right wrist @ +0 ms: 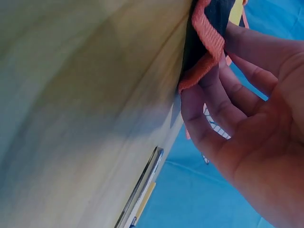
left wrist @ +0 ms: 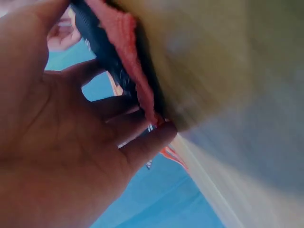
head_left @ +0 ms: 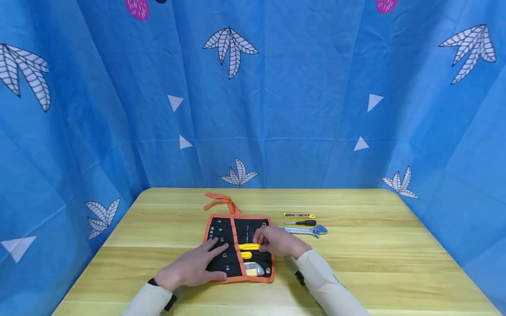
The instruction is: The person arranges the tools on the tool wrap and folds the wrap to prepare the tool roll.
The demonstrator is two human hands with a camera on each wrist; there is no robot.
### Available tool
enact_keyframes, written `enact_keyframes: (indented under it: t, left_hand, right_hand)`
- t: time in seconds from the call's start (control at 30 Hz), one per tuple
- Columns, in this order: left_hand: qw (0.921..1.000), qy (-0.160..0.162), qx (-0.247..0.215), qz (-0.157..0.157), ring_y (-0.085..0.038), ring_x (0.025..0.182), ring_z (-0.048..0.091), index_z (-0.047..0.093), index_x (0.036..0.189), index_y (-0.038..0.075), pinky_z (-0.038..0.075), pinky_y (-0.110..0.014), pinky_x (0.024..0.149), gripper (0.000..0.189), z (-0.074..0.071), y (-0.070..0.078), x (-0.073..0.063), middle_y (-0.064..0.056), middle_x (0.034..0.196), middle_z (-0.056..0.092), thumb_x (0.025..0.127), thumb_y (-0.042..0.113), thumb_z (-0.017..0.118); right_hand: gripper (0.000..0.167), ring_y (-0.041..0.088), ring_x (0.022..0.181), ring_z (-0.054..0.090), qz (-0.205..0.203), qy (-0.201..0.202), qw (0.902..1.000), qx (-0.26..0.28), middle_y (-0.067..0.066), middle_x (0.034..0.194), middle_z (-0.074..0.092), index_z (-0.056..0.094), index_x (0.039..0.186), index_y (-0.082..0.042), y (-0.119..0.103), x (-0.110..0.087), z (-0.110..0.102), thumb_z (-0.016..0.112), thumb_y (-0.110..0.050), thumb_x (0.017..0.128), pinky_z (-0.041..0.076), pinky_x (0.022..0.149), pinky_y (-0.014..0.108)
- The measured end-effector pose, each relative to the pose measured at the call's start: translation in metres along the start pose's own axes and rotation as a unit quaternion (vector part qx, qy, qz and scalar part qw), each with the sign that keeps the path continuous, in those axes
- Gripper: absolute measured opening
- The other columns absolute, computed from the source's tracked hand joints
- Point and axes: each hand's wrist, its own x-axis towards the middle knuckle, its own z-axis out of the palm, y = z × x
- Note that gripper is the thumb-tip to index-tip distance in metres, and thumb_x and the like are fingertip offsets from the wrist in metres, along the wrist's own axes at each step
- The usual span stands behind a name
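A black tool roll (head_left: 215, 263) with orange edging lies unfolded on the table, size numbers printed along its left part. My left hand (head_left: 193, 267) rests on that part with its fingers spread; in the left wrist view its fingertips touch the orange edging (left wrist: 127, 45). With thumb and fingers, my right hand (head_left: 281, 241) pinches the end of a yellow tool (head_left: 248, 246) that sits in a pocket of the roll. Below it a second yellow handle (head_left: 246, 255) and a grey-and-yellow utility knife (head_left: 254, 269) stick out of pockets. The tools' lower ends are hidden.
Right of the roll lie an adjustable wrench (head_left: 306, 230), a screwdriver (head_left: 302, 223) with a black handle and a slim yellow pack (head_left: 298, 215). Orange ties (head_left: 221, 199) trail from the roll's far edge. A blue curtain (head_left: 300, 109) hangs behind the wooden table (head_left: 375, 263).
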Motion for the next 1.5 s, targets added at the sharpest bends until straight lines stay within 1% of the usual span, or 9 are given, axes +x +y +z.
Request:
enact_keyframes:
  t: [0.13, 0.37, 0.57, 0.67, 0.8, 0.97, 1.1, 1.3, 1.5]
  left_hand:
    - [0.9998, -0.003, -0.016, -0.007, -0.04, 0.148, 0.038, 0.043, 0.157, 0.028, 0.037, -0.063, 0.114, 0.082, -0.003, -0.002, 0.001, -0.011, 0.165, 0.034, 0.088, 0.062, 0.07]
    - [0.9995, 0.011, -0.013, -0.028, -0.039, 0.148, 0.038, 0.045, 0.156, 0.028, 0.038, -0.062, 0.113, 0.086, -0.001, -0.001, 0.002, -0.01, 0.165, 0.034, 0.084, 0.063, 0.075]
    - [0.9995, 0.006, -0.004, -0.03, -0.039, 0.147, 0.039, 0.046, 0.155, 0.029, 0.039, -0.062, 0.113, 0.084, 0.001, -0.001, 0.003, -0.011, 0.164, 0.035, 0.084, 0.065, 0.073]
    - [0.9997, 0.006, -0.007, -0.021, -0.039, 0.147, 0.039, 0.045, 0.156, 0.029, 0.039, -0.062, 0.113, 0.084, 0.002, -0.001, 0.003, -0.011, 0.164, 0.035, 0.085, 0.064, 0.073]
    - [0.9997, 0.006, -0.01, -0.019, -0.038, 0.147, 0.038, 0.045, 0.156, 0.029, 0.039, -0.061, 0.113, 0.084, 0.002, -0.001, 0.003, -0.011, 0.165, 0.034, 0.085, 0.064, 0.073]
    - [0.9998, 0.004, -0.009, -0.014, -0.039, 0.148, 0.038, 0.044, 0.156, 0.029, 0.038, -0.062, 0.113, 0.084, 0.001, 0.001, 0.004, -0.011, 0.165, 0.034, 0.085, 0.064, 0.072]
    - [0.9999, 0.004, -0.01, -0.012, -0.04, 0.147, 0.038, 0.044, 0.156, 0.029, 0.038, -0.062, 0.113, 0.084, 0.001, 0.002, 0.003, -0.012, 0.165, 0.034, 0.085, 0.064, 0.072]
    - [0.9998, 0.004, -0.007, -0.019, -0.039, 0.147, 0.039, 0.044, 0.156, 0.029, 0.039, -0.061, 0.113, 0.084, 0.001, 0.001, 0.003, -0.011, 0.164, 0.035, 0.085, 0.064, 0.072]
    - [0.9997, 0.003, -0.013, -0.019, -0.039, 0.148, 0.037, 0.044, 0.157, 0.03, 0.038, -0.061, 0.113, 0.084, 0.001, 0.0, 0.003, -0.011, 0.165, 0.033, 0.086, 0.064, 0.072]
  right_hand:
    - [0.014, 0.01, 0.084, 0.056, 0.01, -0.005, 0.9999, 0.004, -0.002, 0.097, 0.065, 0.069, 0.108, -0.011, 0.0, -0.001, 0.001, 0.069, -0.002, 0.096, 0.053, 0.076, 0.028]
    - [0.012, 0.007, 0.079, 0.055, -0.025, -0.004, 0.9964, -0.081, -0.002, 0.1, 0.07, 0.074, 0.109, -0.01, -0.004, 0.003, 0.004, 0.065, -0.007, 0.1, 0.053, 0.074, 0.025]
    - [0.017, 0.008, 0.09, 0.061, -0.036, -0.004, 0.9923, -0.118, -0.001, 0.105, 0.073, 0.075, 0.115, -0.01, -0.01, 0.007, 0.01, 0.063, -0.012, 0.102, 0.056, 0.086, 0.029]
    - [0.017, 0.006, 0.088, 0.06, -0.029, 0.004, 0.9932, -0.113, -0.002, 0.104, 0.072, 0.074, 0.115, -0.012, -0.011, 0.007, 0.012, 0.063, -0.013, 0.102, 0.056, 0.085, 0.028]
    - [0.016, 0.007, 0.085, 0.061, -0.015, 0.015, 0.9972, -0.072, -0.001, 0.1, 0.07, 0.07, 0.115, -0.011, -0.011, 0.006, 0.01, 0.068, -0.009, 0.099, 0.056, 0.08, 0.027]
    - [0.009, 0.009, 0.083, 0.057, 0.025, 0.013, 0.9988, -0.04, -0.003, 0.097, 0.066, 0.071, 0.103, -0.012, -0.015, 0.004, 0.007, 0.071, -0.007, 0.096, 0.054, 0.077, 0.026]
    - [0.005, 0.01, 0.079, 0.054, 0.038, 0.008, 0.9983, -0.044, -0.004, 0.093, 0.065, 0.072, 0.098, -0.011, -0.019, 0.006, 0.008, 0.07, -0.007, 0.097, 0.053, 0.074, 0.025]
    - [0.007, 0.009, 0.075, 0.052, 0.028, -0.001, 0.9984, -0.05, -0.004, 0.088, 0.063, 0.072, 0.097, -0.01, -0.022, 0.009, 0.011, 0.066, -0.008, 0.099, 0.051, 0.072, 0.024]
    - [0.01, 0.009, 0.076, 0.052, 0.023, -0.001, 0.9965, -0.08, -0.005, 0.087, 0.065, 0.075, 0.102, -0.009, -0.026, 0.012, 0.013, 0.065, -0.009, 0.101, 0.051, 0.073, 0.025]
